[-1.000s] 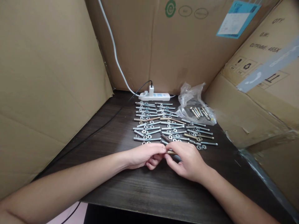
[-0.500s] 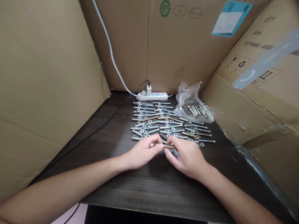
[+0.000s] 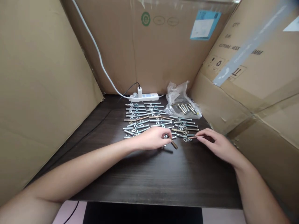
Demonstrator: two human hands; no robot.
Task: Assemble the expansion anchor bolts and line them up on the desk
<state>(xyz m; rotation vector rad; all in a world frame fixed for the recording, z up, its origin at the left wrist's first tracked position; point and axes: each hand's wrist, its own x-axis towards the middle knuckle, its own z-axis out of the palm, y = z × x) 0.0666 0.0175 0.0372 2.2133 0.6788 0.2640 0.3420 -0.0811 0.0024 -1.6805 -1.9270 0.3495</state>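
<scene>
My left hand (image 3: 156, 137) is closed in a pinch on a dull brass-coloured metal sleeve (image 3: 174, 145), which tilts down to the right just above the table. To the right, my right hand (image 3: 213, 141) pinches a thin copper-coloured bolt (image 3: 193, 137) between thumb and fingers, its far end pointing left. Beneath that bolt lie loose washers (image 3: 186, 140) at the right end of the rows. Rows of silver and brass-toned bolts and sleeves (image 3: 137, 119), with nuts and washers among them, spread behind both hands. My left hand hides some of the nearest row.
A clear plastic bag (image 3: 177, 93) with several assembled anchor bolts (image 3: 187, 108) lies at the back right. Behind the rows sits a white power strip (image 3: 149, 97) with cables. Cardboard walls (image 3: 112, 46) enclose the dark wooden table (image 3: 140, 177) on three sides.
My hands were together over one brass-toned piece; now they are apart. My right hand has moved right with the bolt, while the sleeve stays in my left. The view has shifted right.
</scene>
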